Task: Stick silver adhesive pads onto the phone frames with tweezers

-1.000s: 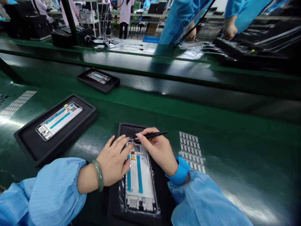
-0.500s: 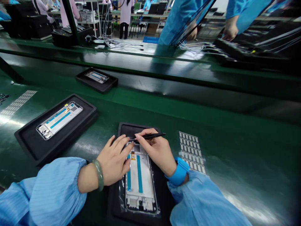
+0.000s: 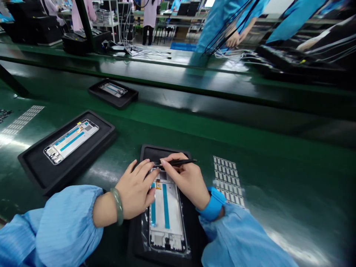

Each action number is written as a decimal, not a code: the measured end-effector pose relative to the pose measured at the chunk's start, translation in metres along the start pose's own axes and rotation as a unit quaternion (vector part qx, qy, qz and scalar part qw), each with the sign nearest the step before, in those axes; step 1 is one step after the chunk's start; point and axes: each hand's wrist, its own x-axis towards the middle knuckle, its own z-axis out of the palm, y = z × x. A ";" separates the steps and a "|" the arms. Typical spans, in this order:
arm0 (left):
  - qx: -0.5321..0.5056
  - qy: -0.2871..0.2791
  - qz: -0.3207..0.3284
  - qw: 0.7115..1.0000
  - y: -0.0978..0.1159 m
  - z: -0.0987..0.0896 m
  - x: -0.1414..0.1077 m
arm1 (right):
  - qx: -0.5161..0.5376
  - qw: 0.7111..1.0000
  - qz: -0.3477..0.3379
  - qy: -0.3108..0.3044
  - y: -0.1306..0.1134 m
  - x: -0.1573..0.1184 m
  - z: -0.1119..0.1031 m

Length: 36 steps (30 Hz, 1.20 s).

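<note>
The phone frame (image 3: 166,217) lies flat in a black tray (image 3: 191,226) on the green bench (image 3: 278,193), right in front of the person. Its long axis runs away from the person, nearly straight, with the top end under the fingers at the far side and the bottom end close to the body. Two blue strips run along that same length.

The left hand (image 3: 135,188) rests on the frame's upper left edge, fingers spread flat and pressing down on it, not closed round anything. A green bangle (image 3: 118,206) sits on that wrist.

The right hand (image 3: 187,179) pinches a thin black tool (image 3: 178,162) between thumb and forefinger. The tool lies almost level, its long axis crosswise to the frame, with its tip pointing left at the frame's top end and its tail sticking out to the right.

Just right of the tray lies a sheet of small grey squares (image 3: 228,180). To the left sits a second tray (image 3: 36,168) with another frame, angled, and a third tray (image 3: 122,99) stands farther off. Across the line, another person's hands (image 3: 236,38) work among black cables.
</note>
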 end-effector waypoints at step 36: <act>-0.005 0.018 0.008 1.000 -0.001 0.001 0.000 | -0.116 0.991 -0.068 -0.020 -0.001 0.002 -0.004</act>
